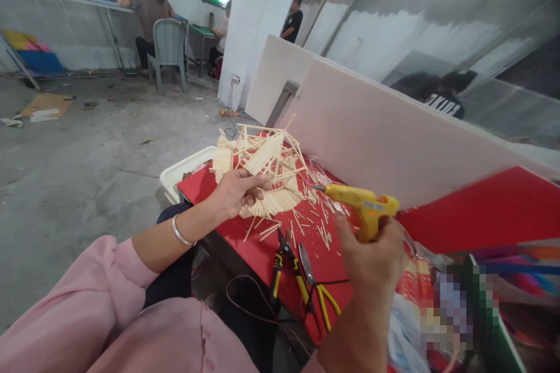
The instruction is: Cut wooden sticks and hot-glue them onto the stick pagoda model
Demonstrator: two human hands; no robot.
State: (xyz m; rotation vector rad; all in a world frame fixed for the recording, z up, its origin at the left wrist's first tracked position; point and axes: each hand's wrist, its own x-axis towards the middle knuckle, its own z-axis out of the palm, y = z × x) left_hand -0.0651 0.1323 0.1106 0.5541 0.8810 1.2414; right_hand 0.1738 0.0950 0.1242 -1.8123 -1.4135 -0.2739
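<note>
A pink sleeve (87, 315) fills the lower left, nearest the camera, with a silver bangle (181, 234) on the bare wrist beyond it. The left hand (236, 191) lies on the stick model (262, 172), fingers curled loosely around its lower edge; the model, a frame of pale wooden sticks, sits on the red table (481, 215) near its left end, just in front of a white tray (179, 173). Loose sticks (306, 224) lie scattered beside it. Nearer, pliers (286, 268) and yellow-handled cutters (317, 285) rest on the red surface. The right hand (371, 253) is closed around the grip of a yellow glue gun (361, 204), nozzle pointing left toward the model. A white board (385, 134) stands behind.
</note>
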